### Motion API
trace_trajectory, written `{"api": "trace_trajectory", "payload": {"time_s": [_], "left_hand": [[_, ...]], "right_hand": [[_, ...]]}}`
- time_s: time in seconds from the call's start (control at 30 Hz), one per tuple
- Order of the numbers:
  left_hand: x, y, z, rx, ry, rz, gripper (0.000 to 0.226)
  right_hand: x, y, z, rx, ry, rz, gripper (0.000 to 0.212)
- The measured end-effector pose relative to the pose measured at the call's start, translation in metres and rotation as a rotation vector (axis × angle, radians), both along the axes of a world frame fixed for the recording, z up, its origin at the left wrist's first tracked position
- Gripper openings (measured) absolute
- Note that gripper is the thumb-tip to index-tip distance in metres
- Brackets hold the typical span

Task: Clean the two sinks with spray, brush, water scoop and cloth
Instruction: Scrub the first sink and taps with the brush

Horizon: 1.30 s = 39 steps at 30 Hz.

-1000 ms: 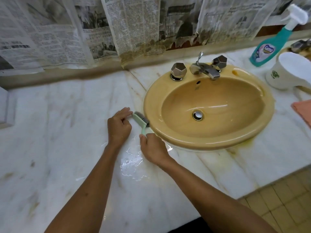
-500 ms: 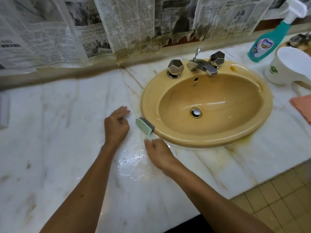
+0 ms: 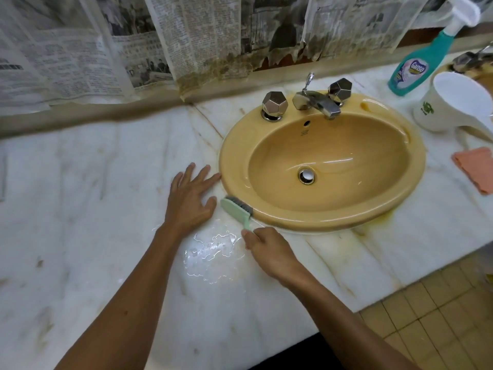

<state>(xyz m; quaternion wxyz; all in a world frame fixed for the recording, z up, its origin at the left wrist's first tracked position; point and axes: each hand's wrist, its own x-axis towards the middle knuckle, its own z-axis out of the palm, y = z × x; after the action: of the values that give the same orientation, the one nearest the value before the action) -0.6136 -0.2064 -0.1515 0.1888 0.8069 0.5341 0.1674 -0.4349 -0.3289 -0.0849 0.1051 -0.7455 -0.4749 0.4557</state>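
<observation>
Right hand (image 3: 269, 249) grips the mint-green, grey-bristled brush (image 3: 237, 208) against the sink (image 3: 320, 217) rim; left hand (image 3: 189, 198) flat, empty.

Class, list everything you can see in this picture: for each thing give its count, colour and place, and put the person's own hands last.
sink: one, yellow, set in the counter
tap knobs: two, metal, behind the basin
faucet: one, metal, between the knobs
brush: one, pale green, against the sink's front left rim
spray bottle: one, teal, far right
water scoop: one, white, right of the sink
cloth: one, pink, right edge
counter: one, white marble
newspaper: several sheets, on the wall
left hand: flat on the counter
right hand: holding the brush handle
</observation>
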Motion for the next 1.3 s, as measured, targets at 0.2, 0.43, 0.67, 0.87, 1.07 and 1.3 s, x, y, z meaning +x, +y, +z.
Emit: {"api": "trace_trajectory", "payload": {"time_s": [0.2, 0.43, 0.67, 0.87, 1.07, 1.3], "left_hand": [[-0.001, 0.003, -0.006, 0.024, 0.045, 0.003, 0.058], [0.001, 0.003, -0.010, 0.050, 0.014, 0.037, 0.061], [0.004, 0.002, -0.009, 0.026, 0.025, 0.066, 0.070], [0.005, 0.000, -0.006, 0.026, 0.033, 0.091, 0.074], [0.006, 0.003, -0.009, 0.029, 0.013, 0.102, 0.075], [0.007, 0.002, -0.008, 0.031, 0.016, 0.106, 0.076]], "right_hand": [[0.044, -0.053, 0.002, 0.219, -0.044, -0.050, 0.024], [0.038, -0.019, 0.026, 0.393, -0.395, 0.056, 0.023], [0.065, 0.000, 0.023, 0.389, -0.334, -0.089, 0.024], [0.040, 0.053, 0.021, 0.377, -0.381, 0.061, 0.028], [0.102, 0.003, 0.012, 0.414, -0.301, -0.009, 0.052], [0.062, 0.051, 0.001, 0.406, -0.278, 0.013, 0.036]]}}
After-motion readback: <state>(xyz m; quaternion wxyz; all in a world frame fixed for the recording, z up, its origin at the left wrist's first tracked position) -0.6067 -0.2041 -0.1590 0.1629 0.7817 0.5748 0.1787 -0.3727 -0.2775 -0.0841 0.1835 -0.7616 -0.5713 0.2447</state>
